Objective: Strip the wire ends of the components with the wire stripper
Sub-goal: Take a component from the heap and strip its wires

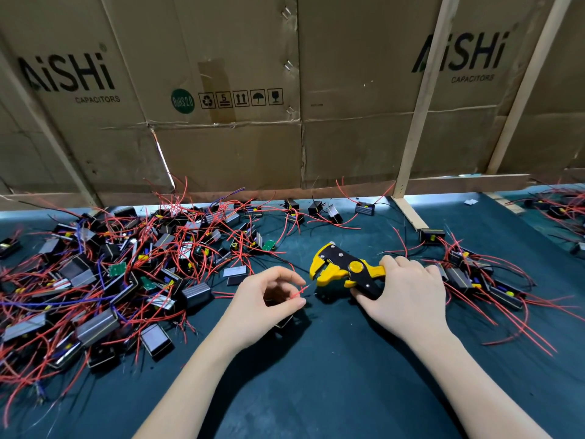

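On dark mat, left hand [269, 301] pinching red wire [297, 292]; right hand [408, 293] gripping wire stripper [345, 269], wire tip seemingly at its mouth

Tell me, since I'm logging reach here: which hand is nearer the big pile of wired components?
Left. The left hand, pinching a red wire, sits beside the pile; the right hand grips the wire stripper farther away.

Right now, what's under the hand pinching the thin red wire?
Under the left hand pinching the thin red wire sits a small black boxy component on the dark green mat. The hand covers most of it.
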Tool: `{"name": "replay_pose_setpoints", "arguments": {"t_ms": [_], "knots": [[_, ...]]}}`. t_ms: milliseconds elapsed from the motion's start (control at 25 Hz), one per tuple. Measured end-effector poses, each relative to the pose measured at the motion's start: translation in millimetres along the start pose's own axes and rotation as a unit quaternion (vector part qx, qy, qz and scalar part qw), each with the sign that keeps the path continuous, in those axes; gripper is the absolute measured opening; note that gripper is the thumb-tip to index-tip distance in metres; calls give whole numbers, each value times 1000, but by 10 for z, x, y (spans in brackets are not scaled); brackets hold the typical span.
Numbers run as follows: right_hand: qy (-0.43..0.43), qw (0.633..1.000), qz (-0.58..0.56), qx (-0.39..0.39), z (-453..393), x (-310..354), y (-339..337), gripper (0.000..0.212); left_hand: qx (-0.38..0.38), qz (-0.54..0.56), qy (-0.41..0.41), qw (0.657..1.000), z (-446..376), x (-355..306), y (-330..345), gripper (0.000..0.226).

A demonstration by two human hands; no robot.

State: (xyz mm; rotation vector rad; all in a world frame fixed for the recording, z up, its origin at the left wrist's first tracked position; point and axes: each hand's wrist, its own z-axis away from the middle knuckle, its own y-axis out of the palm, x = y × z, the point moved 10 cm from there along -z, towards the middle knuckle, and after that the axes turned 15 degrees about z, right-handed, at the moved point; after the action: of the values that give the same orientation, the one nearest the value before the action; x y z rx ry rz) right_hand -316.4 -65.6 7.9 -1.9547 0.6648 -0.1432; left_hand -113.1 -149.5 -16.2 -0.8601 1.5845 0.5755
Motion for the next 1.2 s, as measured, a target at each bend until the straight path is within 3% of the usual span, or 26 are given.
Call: {"name": "replay_pose_setpoints", "arguments": {"t_ms": [240,440,1200], "knots": [[-5,1000,-12,1,2,-2,-6,55,-49,17,-22,998,-2,67,-67,5],[-21,1000,-12,-6,26,77,-20,54,-22,90,-36,995,-11,40,-76,5],[5,999,-6,-33,58,101,-90,53,-53,59,-23,997,-3,62,2,6]]}}
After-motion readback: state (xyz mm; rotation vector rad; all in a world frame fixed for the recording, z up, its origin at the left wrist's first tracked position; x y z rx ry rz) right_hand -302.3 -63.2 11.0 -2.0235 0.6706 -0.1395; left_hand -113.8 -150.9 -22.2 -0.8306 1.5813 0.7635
